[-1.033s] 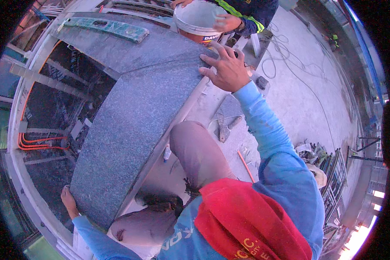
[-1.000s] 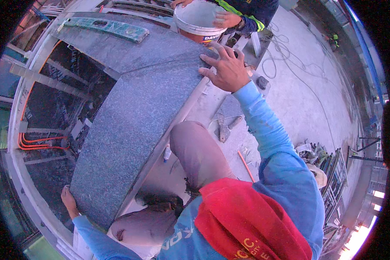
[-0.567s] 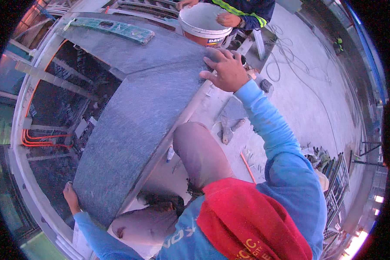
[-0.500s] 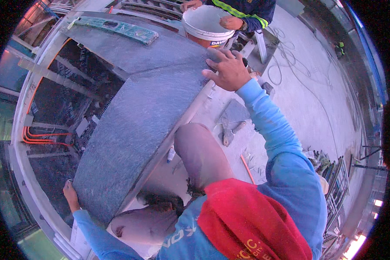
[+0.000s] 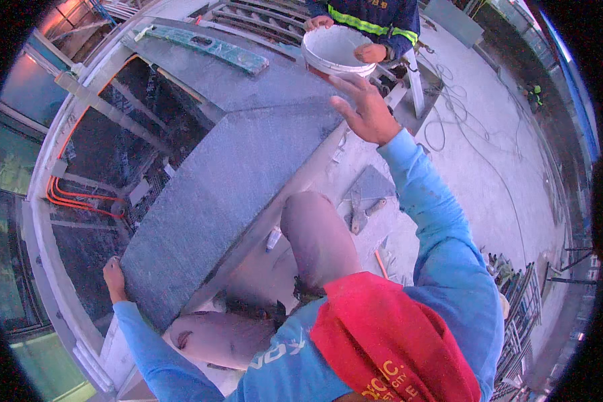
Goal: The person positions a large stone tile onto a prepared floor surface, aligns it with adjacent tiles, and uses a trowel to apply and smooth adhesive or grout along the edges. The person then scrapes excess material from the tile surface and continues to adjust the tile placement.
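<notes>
A long dark grey stone slab (image 5: 201, 194) lies on a pale frame in front of my knees. At its near left corner my left hand (image 5: 114, 278) grips the edge, fingers curled against it. My right hand (image 5: 368, 114) is raised by the slab's far right end, its fingers stretched and apart, holding nothing. It appears just off the stone. Against the far end of this slab sits a second grey slab (image 5: 181, 74). On that one rests a green spirit level (image 5: 211, 48).
Beyond my right hand, another person (image 5: 375, 20) holds a white bucket (image 5: 338, 52) by its rim. Right of my knee, a trowel (image 5: 360, 218) lies beside a grey tile piece (image 5: 372, 184). Left of the slab is a dark opening with orange conduits (image 5: 80, 201). Cables (image 5: 449, 100) loop across the floor.
My right hand has come up from the slab's far right end, fingers lifting. The left hand keeps its hold at the near corner. The whole view has shifted slightly.
</notes>
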A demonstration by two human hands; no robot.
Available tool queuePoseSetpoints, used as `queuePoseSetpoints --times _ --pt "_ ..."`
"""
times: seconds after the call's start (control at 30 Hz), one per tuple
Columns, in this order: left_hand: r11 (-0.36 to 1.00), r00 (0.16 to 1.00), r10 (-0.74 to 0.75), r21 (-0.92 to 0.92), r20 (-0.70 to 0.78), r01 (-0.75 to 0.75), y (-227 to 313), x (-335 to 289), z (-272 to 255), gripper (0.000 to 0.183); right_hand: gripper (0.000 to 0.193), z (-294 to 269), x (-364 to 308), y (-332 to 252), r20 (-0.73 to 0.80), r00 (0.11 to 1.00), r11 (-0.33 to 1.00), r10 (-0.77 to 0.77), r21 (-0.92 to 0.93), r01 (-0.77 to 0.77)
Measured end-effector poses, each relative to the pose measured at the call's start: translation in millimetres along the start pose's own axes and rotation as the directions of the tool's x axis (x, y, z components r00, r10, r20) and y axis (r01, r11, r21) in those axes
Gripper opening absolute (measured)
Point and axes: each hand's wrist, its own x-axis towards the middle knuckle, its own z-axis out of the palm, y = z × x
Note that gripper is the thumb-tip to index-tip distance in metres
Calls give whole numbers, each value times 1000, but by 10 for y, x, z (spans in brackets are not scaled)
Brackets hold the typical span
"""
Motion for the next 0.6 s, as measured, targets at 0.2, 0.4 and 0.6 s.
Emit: queuePoseSetpoints --times 0.2,0.4,0.6 --pt "996 995 82 46 -52 -80 27 -8 -4 33 38 367 276 -334 395 896 -34 203 917 -397" --pt "989 992 123 78 8 -123 31 7 -30 32 50 998 408 -375 517 836 355 185 758 -547" --pt "998 998 58 5 39 -58 95 -2 -50 35 60 1147 324 -285 349 936 496 -35 820 -287"
